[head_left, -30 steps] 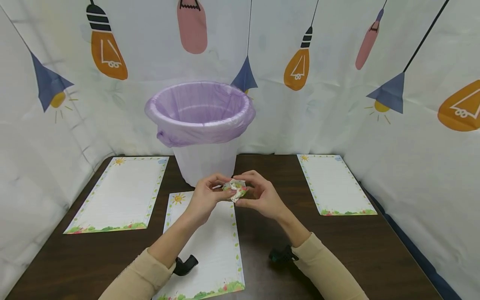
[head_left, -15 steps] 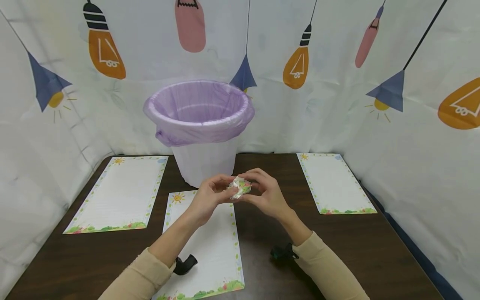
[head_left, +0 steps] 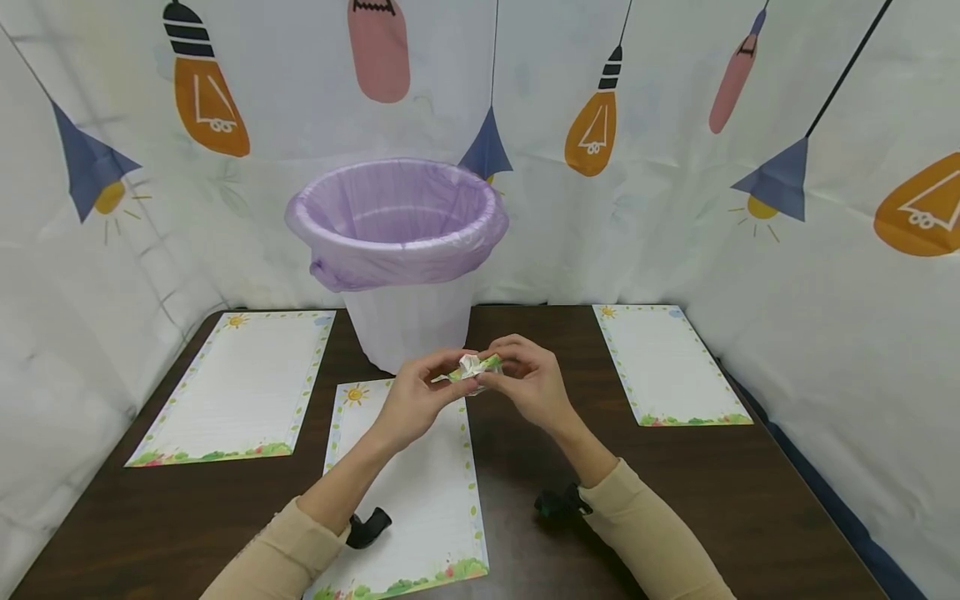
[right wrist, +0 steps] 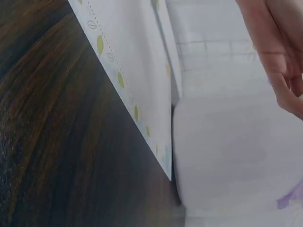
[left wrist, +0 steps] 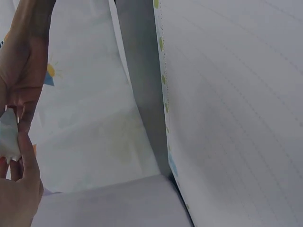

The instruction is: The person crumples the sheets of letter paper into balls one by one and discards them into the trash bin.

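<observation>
A small crumpled ball of printed paper point(head_left: 471, 367), white with green patches, is held between both hands in front of the bin. My left hand point(head_left: 416, 393) pinches its left side, with the thumb on the near face. From the right, my right hand point(head_left: 528, 379) grips it with thumb and curled fingers. The fingers cover part of the ball. At the left edge of the left wrist view, the crumpled paper point(left wrist: 8, 135) shows whitish between the two hands. Only part of one hand appears at the right wrist view's upper right; the ball is outside that view.
A white bin point(head_left: 408, 321) with a purple liner point(head_left: 405, 262) stands at the back of the dark table point(head_left: 570, 392). Flat bordered sheets lie around: a left sheet point(head_left: 240, 387), a right sheet point(head_left: 671, 367) and a middle sheet point(head_left: 420, 500) beneath the left forearm.
Both hands have turned and squeezed the paper ball, so a different side faces up. The right hand has closed in on it slightly. The bin and sheets stay put.
</observation>
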Demonstrator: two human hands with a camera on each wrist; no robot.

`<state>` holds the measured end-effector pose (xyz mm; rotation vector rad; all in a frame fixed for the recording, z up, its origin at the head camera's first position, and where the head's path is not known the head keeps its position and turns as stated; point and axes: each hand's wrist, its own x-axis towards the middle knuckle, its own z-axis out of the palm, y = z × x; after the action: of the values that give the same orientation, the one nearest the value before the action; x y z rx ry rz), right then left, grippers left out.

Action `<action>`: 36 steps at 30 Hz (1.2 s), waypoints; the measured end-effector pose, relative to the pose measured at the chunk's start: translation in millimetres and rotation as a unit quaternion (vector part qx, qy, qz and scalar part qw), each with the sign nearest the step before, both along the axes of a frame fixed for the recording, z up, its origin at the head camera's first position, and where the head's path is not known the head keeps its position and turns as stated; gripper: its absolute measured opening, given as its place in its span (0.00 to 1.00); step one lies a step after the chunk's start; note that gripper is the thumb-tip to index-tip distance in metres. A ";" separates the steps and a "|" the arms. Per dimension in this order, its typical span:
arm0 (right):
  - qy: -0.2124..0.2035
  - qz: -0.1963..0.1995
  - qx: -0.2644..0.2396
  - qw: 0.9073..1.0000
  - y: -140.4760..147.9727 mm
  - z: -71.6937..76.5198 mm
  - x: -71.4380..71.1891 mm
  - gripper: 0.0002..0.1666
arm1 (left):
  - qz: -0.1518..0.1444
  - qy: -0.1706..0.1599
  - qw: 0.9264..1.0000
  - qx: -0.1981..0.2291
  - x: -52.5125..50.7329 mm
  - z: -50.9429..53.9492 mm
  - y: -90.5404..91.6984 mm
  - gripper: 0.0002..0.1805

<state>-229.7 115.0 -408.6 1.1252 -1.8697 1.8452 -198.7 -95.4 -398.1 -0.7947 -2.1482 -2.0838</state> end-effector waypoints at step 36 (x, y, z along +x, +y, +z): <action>-0.023 -0.029 0.033 0.999 -7.4 -2.1 3.8 0.23 | 0.090 0.000 0.996 -0.027 -3.6 -1.2 3.2 0.16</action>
<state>-225.9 107.6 -410.7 1.0445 -1.9802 1.8056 -202.3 -92.2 -399.3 -0.5808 -2.1941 -1.9451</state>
